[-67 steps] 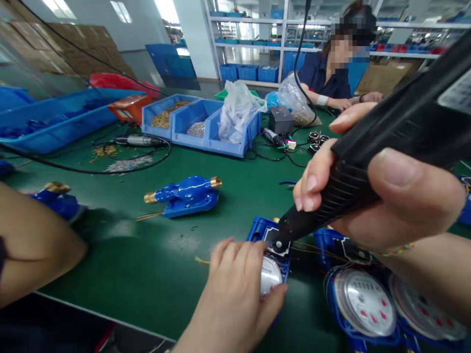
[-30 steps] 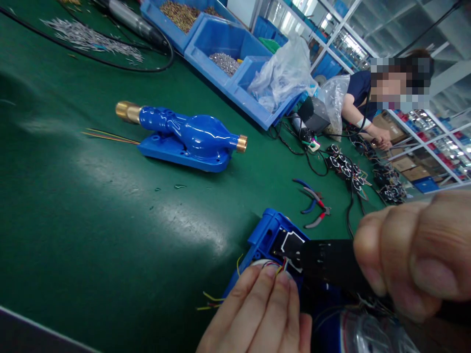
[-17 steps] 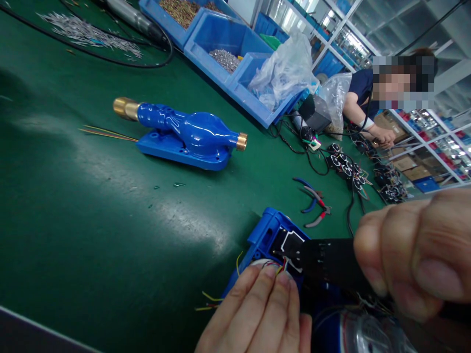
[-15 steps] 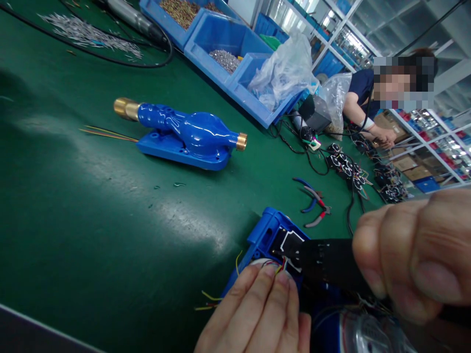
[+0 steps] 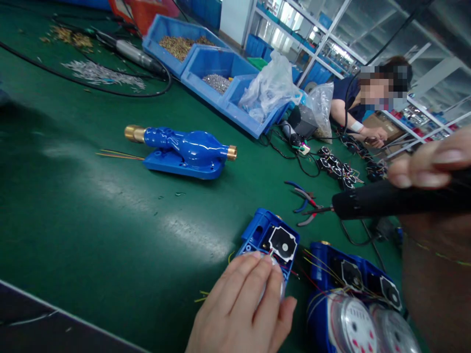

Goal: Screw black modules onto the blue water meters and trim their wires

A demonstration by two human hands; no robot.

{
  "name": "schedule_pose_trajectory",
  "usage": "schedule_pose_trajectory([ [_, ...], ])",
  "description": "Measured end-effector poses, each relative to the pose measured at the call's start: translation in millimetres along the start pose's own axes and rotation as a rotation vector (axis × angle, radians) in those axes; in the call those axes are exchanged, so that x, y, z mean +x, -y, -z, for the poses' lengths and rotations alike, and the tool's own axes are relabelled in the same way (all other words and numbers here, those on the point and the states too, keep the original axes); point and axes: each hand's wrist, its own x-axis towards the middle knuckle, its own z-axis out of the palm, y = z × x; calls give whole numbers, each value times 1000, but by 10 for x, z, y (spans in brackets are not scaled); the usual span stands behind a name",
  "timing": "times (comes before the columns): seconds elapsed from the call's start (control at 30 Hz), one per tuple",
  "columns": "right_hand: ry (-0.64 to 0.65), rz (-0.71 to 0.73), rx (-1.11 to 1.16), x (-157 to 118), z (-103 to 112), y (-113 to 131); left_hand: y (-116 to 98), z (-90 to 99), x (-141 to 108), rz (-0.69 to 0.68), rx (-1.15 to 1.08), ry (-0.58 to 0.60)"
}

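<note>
My left hand lies over a blue plastic meter housing, its fingers together and pressing a round clear part that they mostly cover. Beyond the fingertips, a black square motor-like part with a white outline sits in the housing. Thin wires stick out on the left. At the right, my right hand is closed round a black electric screwdriver. Its bit points left, above the housing and apart from it, in line of sight with the pliers.
Similar blue housings with round dials stand right of my left hand. A blue valve body with brass ends lies mid-table. Behind are blue bins of small parts, a cable-fed tool and a co-worker.
The screwdriver in my right hand has lifted off the black part and moved up and right. My left hand stays on the housing. The camera view has shifted, showing more housings at right.
</note>
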Motion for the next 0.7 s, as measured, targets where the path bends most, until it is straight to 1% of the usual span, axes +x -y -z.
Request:
schedule_pose_trajectory([
  [0.03, -26, 71, -99, 30, 56, -72, -4, 1, -13, 7, 7, 29],
  [0.07, -22, 62, -238, 38, 117, -174, -7, -4, -33, 19, 22, 65],
  [0.1, 19, -36, -429, 23, 183, -305, -8, -12, -59, 30, 40, 104],
  [0.13, 145, -197, -709, -15, 252, -458, -6, -23, -86, 47, 55, 137],
  [0.17, 226, -286, -839, -74, 320, -625, 1, -34, -109, 72, 55, 163],
  [0.23, 378, -391, -979, -238, 437, -960, 39, -44, -123, 167, 0, 202],
  [0.27, 458, -434, -1031, -332, 482, -1109, 71, -39, -111, 256, -69, 205],
  [0.3, 529, -470, -1077, -425, 517, -1237, 112, -27, -86, 403, -189, 188],
  [0.37, 654, -514, -1143, -586, 571, -1417, 205, 22, -14, 774, -516, 108],
  [0.4, 703, -521, -1163, -645, 594, -1470, 247, 54, 23, 944, -675, 61],
  [0.43, 745, -517, -1175, -685, 618, -1500, 281, 88, 54, 1081, -807, 19],
  [0.47, 780, -506, -1179, -708, 644, -1512, 301, 121, 76, 1180, -903, -16],
  [0.53, 837, -470, -1159, -713, 698, -1489, 297, 171, 86, 1272, -1020, -55],
  [0.6, 883, -432, -1105, -686, 749, -1413, 247, 196, 53, 1352, -1152, -123],
  [0.7, 924, -380, -990, -650, 814, -1202, 153, 214, -36, 1425, -1300, -228],
])
